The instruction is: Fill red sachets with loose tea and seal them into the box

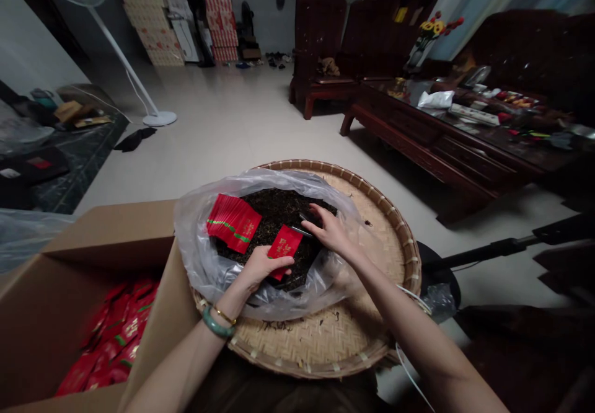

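Red packet (285,245) inside bag rim (197,253)

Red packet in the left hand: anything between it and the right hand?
Only the slim metal tool in the right hand, its end at the upper edge of the red packet. No fold of the plastic bag visibly comes between; the dark dried leaves lie below.

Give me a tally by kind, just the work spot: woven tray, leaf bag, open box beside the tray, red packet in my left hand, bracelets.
Woven tray: 1
Leaf bag: 1
Open box: 1
Red packet in left hand: 1
Bracelets, green and gold: 2
Total: 6
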`<state>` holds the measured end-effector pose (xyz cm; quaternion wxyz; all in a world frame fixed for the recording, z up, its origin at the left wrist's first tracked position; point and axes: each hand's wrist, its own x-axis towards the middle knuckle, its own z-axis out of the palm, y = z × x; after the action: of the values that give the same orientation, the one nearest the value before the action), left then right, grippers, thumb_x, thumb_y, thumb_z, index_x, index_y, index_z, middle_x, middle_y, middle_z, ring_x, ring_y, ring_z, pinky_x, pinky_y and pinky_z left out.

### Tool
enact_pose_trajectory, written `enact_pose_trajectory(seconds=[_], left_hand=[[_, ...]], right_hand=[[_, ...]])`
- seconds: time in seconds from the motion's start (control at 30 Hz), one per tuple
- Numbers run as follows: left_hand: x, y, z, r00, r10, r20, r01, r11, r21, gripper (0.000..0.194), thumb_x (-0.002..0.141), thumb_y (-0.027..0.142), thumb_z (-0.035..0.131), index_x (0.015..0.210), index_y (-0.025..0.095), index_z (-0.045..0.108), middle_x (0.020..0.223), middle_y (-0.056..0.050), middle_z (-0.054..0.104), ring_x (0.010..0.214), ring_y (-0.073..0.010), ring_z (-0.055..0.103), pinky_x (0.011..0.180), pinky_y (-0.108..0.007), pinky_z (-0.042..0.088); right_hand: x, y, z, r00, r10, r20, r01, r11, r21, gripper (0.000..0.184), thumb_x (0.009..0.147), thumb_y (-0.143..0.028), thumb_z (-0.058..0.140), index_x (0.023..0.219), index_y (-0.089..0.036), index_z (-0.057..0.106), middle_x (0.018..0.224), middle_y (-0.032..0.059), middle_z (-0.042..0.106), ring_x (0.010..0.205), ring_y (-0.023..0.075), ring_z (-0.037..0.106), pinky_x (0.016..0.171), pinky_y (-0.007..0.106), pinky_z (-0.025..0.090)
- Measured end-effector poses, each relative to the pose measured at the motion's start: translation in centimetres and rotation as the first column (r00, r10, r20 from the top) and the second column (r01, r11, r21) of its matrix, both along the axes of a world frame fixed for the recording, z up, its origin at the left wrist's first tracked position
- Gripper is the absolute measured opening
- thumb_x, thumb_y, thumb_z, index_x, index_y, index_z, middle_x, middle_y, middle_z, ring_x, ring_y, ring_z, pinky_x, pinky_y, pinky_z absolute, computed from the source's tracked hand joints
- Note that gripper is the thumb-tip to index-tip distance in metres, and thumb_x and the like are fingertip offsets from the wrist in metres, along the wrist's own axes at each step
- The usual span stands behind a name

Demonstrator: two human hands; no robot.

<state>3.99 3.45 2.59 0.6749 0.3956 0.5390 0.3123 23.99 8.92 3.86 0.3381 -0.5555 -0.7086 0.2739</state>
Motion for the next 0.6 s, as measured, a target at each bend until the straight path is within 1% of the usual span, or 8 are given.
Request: enact_pose_trajectory(seconds=[0.1,0.2,0.27,0.37,0.43,0.5,0.53,0.6], left_hand=[[0.1,0.0,0.1,0.999,-0.030,-0.018,0.031,0.999,0.020,0.042,0.048,0.036,0.083,0.072,0.009,0.063,0.058,-0.005,0.067,0.049,-0.0159,0.064,0.042,-0.020,0.044],[0.2,-0.1,0.1,0.997,-0.063,-0.044,0.065,0.997,0.035,0.038,0.050,0.035,0.083,0.070,0.010,0.061,0.051,-0.003,0.065,0.045,-0.0147,0.061,0.042,-0.020,0.043],[0.2,-0.2,0.1,0.996,-0.070,-0.056,0.073,0.997,0.037,0.036,0.051,0.034,0.082,0.068,0.011,0.061,0.050,-0.003,0.064,0.044,-0.0147,0.061,0.041,-0.020,0.042],[0.1,-0.2,0.1,0.997,-0.066,-0.043,0.068,0.997,0.043,0.036,0.050,0.035,0.082,0.065,0.011,0.059,0.050,-0.003,0.063,0.046,-0.0157,0.062,0.041,-0.020,0.041],[0.0,-0.2,0.1,0.998,-0.048,-0.032,0.049,0.998,0.038,0.037,0.049,0.035,0.083,0.066,0.011,0.060,0.052,-0.003,0.064,0.048,-0.0163,0.063,0.041,-0.020,0.041],[0.0,-0.1,0.1,1.000,-0.019,-0.014,0.020,0.999,0.040,0.039,0.049,0.036,0.083,0.069,0.010,0.061,0.056,-0.004,0.066,0.050,-0.0166,0.064,0.043,-0.020,0.042],[-0.1,0.0,0.1,1.000,-0.004,-0.002,0.004,0.999,0.044,0.041,0.049,0.036,0.083,0.071,0.009,0.062,0.059,-0.005,0.067,0.051,-0.0168,0.065,0.044,-0.020,0.043],[-0.1,0.0,0.0,0.999,0.024,0.023,-0.025,0.998,0.052,0.043,0.050,0.038,0.083,0.076,0.009,0.064,0.066,-0.007,0.069,0.054,-0.0170,0.066,0.046,-0.021,0.045]], right_hand=[[-1.9,-0.8,0.9,0.991,0.130,0.033,-0.132,0.988,0.081,0.036,0.087,-0.042,0.051,0.112,-0.018,0.058,0.093,0.0073,0.065,0.086,0.0180,0.059,0.080,0.031,0.044],[-3.7,-1.3,1.4,0.969,0.227,0.094,-0.235,0.968,0.086,0.026,0.087,-0.043,0.052,0.089,-0.019,0.063,0.078,0.0035,0.062,0.072,0.0149,0.055,0.069,0.025,0.041],[-4.4,-1.2,1.3,0.960,0.254,0.122,-0.265,0.960,0.091,0.027,0.089,-0.039,0.049,0.074,-0.019,0.060,0.072,0.0027,0.059,0.067,0.0135,0.053,0.065,0.024,0.038],[-4.5,-0.7,0.9,0.965,0.247,0.083,-0.254,0.964,0.074,0.031,0.089,-0.040,0.047,0.067,-0.019,0.055,0.067,0.0015,0.057,0.064,0.0126,0.050,0.063,0.023,0.037],[-3.8,-0.2,0.8,0.978,0.209,-0.017,-0.209,0.978,0.002,0.034,0.091,-0.043,0.041,0.073,-0.019,0.056,0.066,0.0002,0.057,0.062,0.0123,0.050,0.062,0.023,0.038],[-2.6,0.1,0.6,0.989,0.130,-0.075,-0.136,0.987,-0.080,0.036,0.094,-0.044,0.031,0.090,-0.019,0.057,0.072,0.0003,0.059,0.067,0.0131,0.054,0.065,0.023,0.041],[-1.9,0.2,0.4,0.995,0.089,-0.044,-0.093,0.991,-0.100,0.036,0.094,-0.043,0.029,0.100,-0.019,0.056,0.078,0.0018,0.061,0.072,0.0142,0.057,0.069,0.025,0.042],[-0.7,0.1,-0.1,0.985,0.045,0.167,-0.032,0.997,-0.076,0.036,0.090,-0.042,0.044,0.114,-0.017,0.052,0.097,0.0080,0.062,0.090,0.0190,0.057,0.080,0.029,0.042]])
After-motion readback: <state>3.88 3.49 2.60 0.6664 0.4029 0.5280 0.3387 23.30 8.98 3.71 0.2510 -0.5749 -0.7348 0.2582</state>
